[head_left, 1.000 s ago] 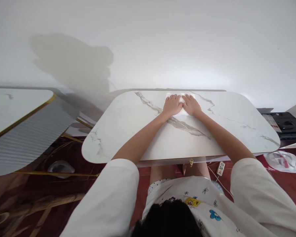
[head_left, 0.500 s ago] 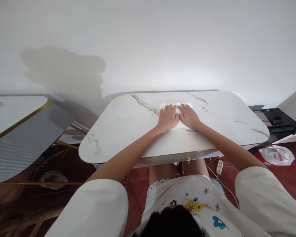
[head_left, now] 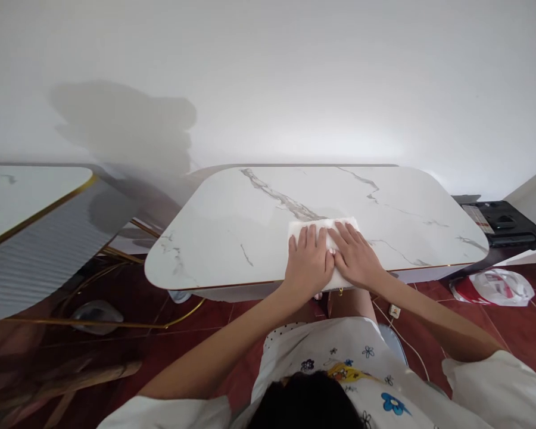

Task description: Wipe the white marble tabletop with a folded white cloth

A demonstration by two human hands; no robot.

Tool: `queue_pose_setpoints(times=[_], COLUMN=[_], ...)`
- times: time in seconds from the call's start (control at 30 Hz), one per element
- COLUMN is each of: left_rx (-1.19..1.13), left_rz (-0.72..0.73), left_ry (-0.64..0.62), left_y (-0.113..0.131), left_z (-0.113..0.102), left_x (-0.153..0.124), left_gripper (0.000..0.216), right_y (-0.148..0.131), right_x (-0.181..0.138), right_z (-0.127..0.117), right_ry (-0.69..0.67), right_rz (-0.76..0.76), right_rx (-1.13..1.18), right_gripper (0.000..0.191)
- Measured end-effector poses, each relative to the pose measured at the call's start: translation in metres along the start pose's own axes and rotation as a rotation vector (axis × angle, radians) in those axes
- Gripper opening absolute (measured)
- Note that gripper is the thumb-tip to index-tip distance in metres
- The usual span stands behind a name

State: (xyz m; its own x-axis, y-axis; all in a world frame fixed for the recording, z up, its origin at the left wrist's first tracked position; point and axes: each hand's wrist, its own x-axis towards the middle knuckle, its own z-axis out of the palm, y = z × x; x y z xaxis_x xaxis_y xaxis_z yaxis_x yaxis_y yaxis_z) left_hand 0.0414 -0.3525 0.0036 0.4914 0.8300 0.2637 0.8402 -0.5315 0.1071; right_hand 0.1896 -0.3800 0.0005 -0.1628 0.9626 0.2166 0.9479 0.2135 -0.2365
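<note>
Table: the white table (head_left: 223, 220) fills the middle of the frame, smooth and flat, with big round corners, wiggly grey-brown lines like stone, and a thin gold edge.
Cloth: the white cloth (head_left: 327, 242) lies flat on the table, just right of the middle of the frame, and its near end reaches the front edge; it might be thick paper, as the hands cover much of it.
Left hand: the left hand (head_left: 309, 262) is spread flat, palm down on the cloth, with small gaps between the fingers.
Right hand: the right hand (head_left: 358, 256) is flat too, palm down on the cloth, its fingers slanting up and left; the thumbs are close together.
Far left: another table (head_left: 27, 187) has a gold edge and a grey side with bumpy stripes.
Right edge: a shiny black thing (head_left: 509, 223) sits above a crinkly see-through bag (head_left: 504, 286).
Floor: red tiles (head_left: 486, 322).
</note>
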Motion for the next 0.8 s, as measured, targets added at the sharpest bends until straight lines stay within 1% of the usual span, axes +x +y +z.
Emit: queue_pose_setpoints(times=[0.07,0.23,0.37,0.47,0.57,0.67,0.8], left_rx=[-0.002,-0.013,-0.026,-0.048,-0.059,-0.058,-0.053], left_rz=[0.001,-0.001,0.003,0.008,0.026,0.043,0.052], left_ry=[-0.003,-0.064,-0.091,-0.111,-0.128,-0.151,-0.16], left_y=[0.008,0.024,0.029,0.027,0.021,0.014,0.003], left_z=[0.0,0.0,0.0,0.001,0.002,0.004,0.008], left_x=[0.0,0.01,0.014,0.016,0.024,0.041,0.07], left_gripper=[0.054,0.055,0.057,0.057,0.056,0.055,0.052], right_y=[0.006,0.023,0.029,0.028,0.027,0.029,0.039], right_x=[-0.005,-0.009,-0.011,-0.01,-0.003,0.011,0.039], right_z=[-0.001,-0.006,-0.008,-0.008,-0.007,-0.005,-0.002], right_ry=[0.005,-0.008,-0.017,-0.033,-0.024,-0.002,-0.001], right_rz=[0.001,0.004,0.02,0.041,0.053,0.071,0.08], right_rx=[0.008,0.005,-0.008,-0.016,-0.021,-0.026,-0.026], right_gripper=[0.056,0.055,0.055,0.057,0.057,0.057,0.057])
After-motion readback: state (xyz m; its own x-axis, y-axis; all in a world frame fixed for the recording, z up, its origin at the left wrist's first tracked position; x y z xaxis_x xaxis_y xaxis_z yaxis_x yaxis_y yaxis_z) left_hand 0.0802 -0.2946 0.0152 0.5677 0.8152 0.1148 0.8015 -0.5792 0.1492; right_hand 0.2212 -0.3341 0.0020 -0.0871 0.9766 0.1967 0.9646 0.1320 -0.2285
